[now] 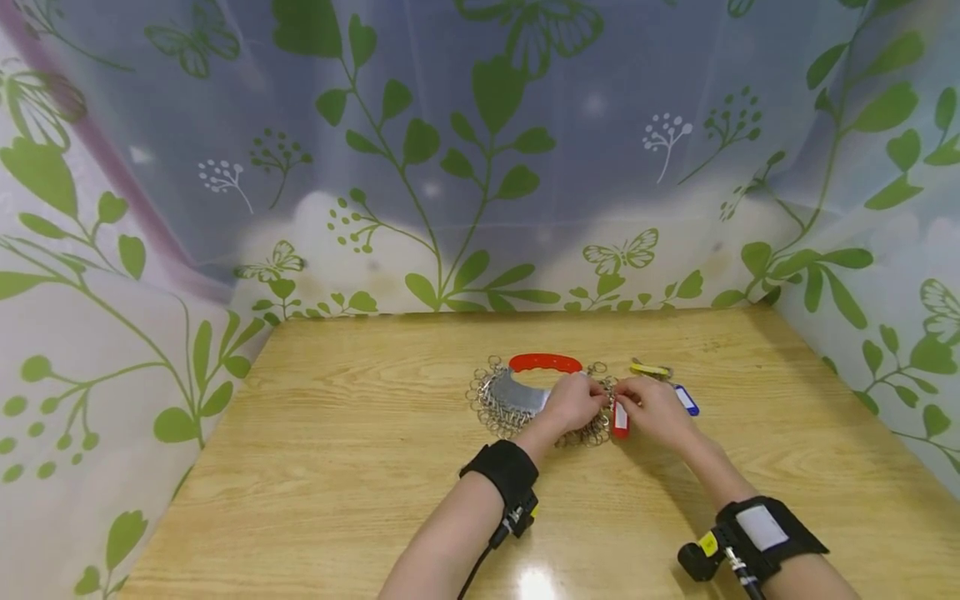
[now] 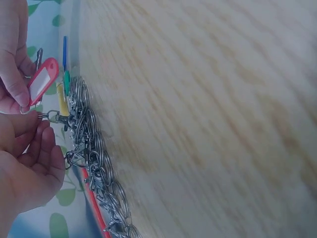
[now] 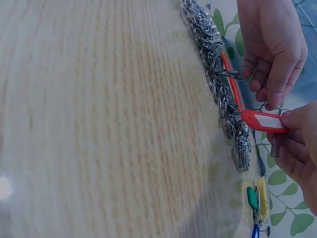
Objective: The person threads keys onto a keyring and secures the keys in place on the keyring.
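A crescent-shaped metal key holder [image 1: 516, 393] with a red handle [image 1: 546, 362] lies on the table, its curved edge crowded with swivel clips and split rings [image 3: 218, 82]. At its right end my left hand [image 1: 576, 402] pinches one of those split rings, stretched out from its swivel clip [image 2: 53, 117]. My right hand [image 1: 656, 408] meets it there, holding a red key tag [image 3: 262, 120] with a white label. A key [image 3: 275, 146] hangs beside the tag under the right fingers. The tag's small ring lies right at the left fingertips.
Just beyond my right hand lie more key tags: a yellow one [image 1: 651, 369], a blue one [image 1: 686, 400] and a green one [image 3: 252, 198]. Wood-grain tabletop [image 1: 337, 467] surrounds everything. A leaf-patterned curtain [image 1: 420, 167] stands along the back and sides.
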`<state>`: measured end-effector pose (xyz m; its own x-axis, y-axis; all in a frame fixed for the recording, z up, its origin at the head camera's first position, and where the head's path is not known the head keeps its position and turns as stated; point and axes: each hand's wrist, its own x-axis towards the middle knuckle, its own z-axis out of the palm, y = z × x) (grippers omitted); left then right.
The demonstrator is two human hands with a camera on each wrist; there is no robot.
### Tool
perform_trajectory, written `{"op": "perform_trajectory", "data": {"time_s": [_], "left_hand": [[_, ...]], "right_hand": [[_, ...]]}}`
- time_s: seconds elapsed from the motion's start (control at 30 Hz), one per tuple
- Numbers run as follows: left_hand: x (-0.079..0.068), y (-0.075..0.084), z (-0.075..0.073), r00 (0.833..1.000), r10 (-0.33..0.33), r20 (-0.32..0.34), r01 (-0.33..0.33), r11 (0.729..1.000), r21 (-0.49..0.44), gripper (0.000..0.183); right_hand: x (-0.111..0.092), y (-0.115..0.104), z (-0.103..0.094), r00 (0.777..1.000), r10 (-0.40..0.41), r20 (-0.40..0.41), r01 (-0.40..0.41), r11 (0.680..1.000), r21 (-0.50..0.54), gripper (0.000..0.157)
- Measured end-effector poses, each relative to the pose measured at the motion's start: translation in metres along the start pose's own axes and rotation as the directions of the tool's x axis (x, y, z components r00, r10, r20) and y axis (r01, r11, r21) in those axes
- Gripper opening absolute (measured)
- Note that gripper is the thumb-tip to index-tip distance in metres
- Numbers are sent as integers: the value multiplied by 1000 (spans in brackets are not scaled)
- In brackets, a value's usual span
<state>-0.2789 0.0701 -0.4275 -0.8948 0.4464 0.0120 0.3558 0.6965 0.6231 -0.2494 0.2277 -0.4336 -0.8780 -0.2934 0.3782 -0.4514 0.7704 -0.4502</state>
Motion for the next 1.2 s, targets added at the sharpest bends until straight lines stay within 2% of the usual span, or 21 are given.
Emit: {"op": "perform_trajectory", "data": {"time_s": [0.2,0.5,0.77,1.0,1.2], "left_hand": [[0,-1,-3,1000,-13,15,13,1000,-9,28],[2,0,-6,997,-79,28,80,996,-27,25],[0,0,-3,997,-64,51,65,998,-13,17],[-1,-1,-3,998,-30,47,31,999,-23,17],[1,-2,-2,998,-31,63,35,997,-72,19]], "right_hand": [[0,-2,2,1000,-11,13,12,1000,-20,7],[-2,-6,3,999,-51,11,52,997,-59,5],[-2,-1,3,997,81,20,-82,995,52,12],[-1,3,4,996,90,10,-91,994,67,12],[0,3,2,995,98,11,-98,993,71,11]]}}
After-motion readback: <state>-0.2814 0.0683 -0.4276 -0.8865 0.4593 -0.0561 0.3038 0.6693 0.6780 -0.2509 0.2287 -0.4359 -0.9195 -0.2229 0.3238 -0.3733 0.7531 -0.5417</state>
